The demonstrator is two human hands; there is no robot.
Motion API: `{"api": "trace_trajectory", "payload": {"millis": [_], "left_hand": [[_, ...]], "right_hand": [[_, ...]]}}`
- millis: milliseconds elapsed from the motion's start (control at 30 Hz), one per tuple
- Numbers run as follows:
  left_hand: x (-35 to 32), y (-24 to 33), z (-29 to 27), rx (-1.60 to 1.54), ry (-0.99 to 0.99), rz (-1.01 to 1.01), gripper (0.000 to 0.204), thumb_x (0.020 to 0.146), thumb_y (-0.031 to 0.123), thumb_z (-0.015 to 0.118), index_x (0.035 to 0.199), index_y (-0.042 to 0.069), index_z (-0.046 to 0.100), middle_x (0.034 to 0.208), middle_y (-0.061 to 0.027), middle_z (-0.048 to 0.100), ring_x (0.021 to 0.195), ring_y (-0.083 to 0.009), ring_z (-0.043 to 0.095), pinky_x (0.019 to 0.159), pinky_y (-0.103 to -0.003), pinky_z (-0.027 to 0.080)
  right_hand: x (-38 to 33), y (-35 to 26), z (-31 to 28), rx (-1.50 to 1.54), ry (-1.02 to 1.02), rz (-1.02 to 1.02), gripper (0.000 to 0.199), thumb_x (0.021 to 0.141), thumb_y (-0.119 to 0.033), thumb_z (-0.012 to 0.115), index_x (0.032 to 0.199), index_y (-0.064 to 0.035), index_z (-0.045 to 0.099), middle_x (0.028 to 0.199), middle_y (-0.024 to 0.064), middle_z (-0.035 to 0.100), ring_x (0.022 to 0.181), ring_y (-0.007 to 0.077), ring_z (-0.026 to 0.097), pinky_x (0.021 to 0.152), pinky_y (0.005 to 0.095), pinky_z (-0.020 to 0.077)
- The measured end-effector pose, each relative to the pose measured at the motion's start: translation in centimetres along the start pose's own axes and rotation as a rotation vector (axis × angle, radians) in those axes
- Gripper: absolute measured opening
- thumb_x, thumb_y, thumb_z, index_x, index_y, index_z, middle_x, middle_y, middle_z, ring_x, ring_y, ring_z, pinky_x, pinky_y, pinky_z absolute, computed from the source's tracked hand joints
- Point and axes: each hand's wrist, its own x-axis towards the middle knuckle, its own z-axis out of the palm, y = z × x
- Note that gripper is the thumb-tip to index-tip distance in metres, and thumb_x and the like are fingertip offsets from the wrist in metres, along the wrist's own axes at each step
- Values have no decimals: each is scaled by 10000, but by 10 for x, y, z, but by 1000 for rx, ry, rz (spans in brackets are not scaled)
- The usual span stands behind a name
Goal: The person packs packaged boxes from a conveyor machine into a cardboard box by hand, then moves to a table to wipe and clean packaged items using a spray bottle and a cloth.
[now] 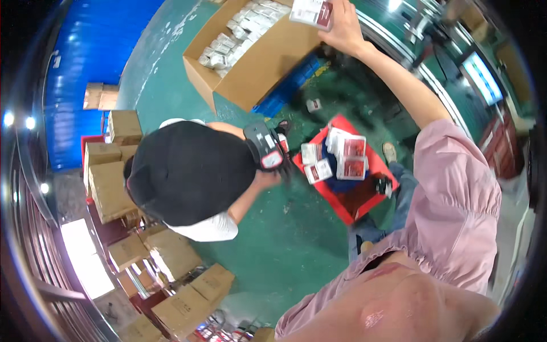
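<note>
Your right hand (342, 28) is stretched way up at 12 o'clock, fingers wrapped around a small white and dark red packet (311, 11), holding it right at the near edge of the big open brown cardboard box (268, 62). That box sits tilted at about 11 o'clock and it's full of little white wrapped packets (239, 34), all jumbled together. Your pink sleeve (456, 194) runs down from 3 o'clock to the bottom edge.

Can't see your left hand anywhere, so no idea what it's doing.

Pretty much dead centre there's a red plastic tray (356, 202) on the green floor (285, 239), with a handful of white and red packets (352, 157) piled on top of something dark blue. One more small packet (313, 105) lies loose on the floor between the tray and the box, next to a blue pallet (288, 85) tucked under the box.

At 9 o'clock a co-worker in a black cap (188, 171) and white shirt is bent over, holding a black handheld scanner (265, 147) just beside the tray. Behind them, from 9 down to 7 o'clock, stacks of closed brown cartons (111, 188) are piled up against a blue wall (85, 68).
</note>
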Motion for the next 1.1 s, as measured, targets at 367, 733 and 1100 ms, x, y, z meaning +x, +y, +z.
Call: {"api": "trace_trajectory", "payload": {"millis": [367, 733, 1100], "left_hand": [[34, 186, -7, -1314, -53, 107, 569, 852, 130, 578, 1349, 84, 304, 1287, -96, 397, 1180, -216, 401, 986, -332, 331], [57, 209, 26, -1188, -92, -32, 527, 871, 100, 550, 1342, 76, 315, 1268, -86, 415, 1099, -177, 453, 926, -302, 383], [59, 206, 29, -1334, 138, -277, 487, 860, 36, 542, 1307, 85, 357, 1214, -71, 460, 1056, -139, 483, 895, -276, 397]], "right_hand": [[-194, 14, -374, -278, -241, 554, 791, 573, -226, 717, 1255, -51, 358, 1190, 176, 466, 1106, 329, 477, 908, 401, 408], [-267, 123, -449, -819, -739, 582, 862, 567, -230, 700, 1314, -121, 285, 1174, 167, 458, 1095, 376, 461, 843, 561, 389], [-252, 114, -436, -1000, -818, 425, 1057, 584, -299, 773, 1422, -191, 139, 1352, 124, 376, 1261, 314, 326, 934, 490, 360]]}}
